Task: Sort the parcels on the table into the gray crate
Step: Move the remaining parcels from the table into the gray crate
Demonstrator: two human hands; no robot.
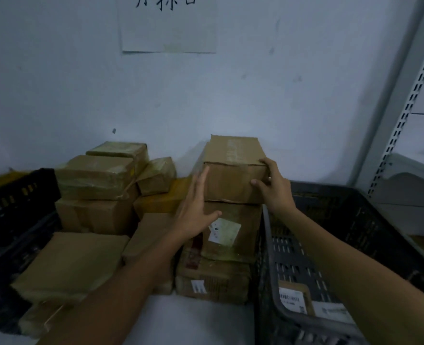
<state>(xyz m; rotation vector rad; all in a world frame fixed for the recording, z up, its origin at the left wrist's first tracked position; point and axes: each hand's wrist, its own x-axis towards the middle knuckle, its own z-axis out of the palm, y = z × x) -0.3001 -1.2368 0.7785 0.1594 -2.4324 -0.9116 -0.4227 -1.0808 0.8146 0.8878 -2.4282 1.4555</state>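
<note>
A brown cardboard parcel (233, 168) tops a stack of boxes against the wall. My right hand (273, 188) grips its right front corner, thumb on the front face and fingers over the top edge. My left hand (196, 210) is open with fingers spread, its fingertips at the parcel's left front edge. Under it sits a parcel with a white label (231, 235), and below that another labelled box (211, 282). The gray crate (270, 245) stands to the right of the stack, with a labelled parcel (295, 300) lying inside near its front.
More taped brown parcels (96, 175) are piled to the left, with a flat one (74, 265) nearer me. A black crate (16, 195) stands at the far left. White slotted shelving (405, 115) rises at the right. A paper sign (168, 23) hangs on the wall.
</note>
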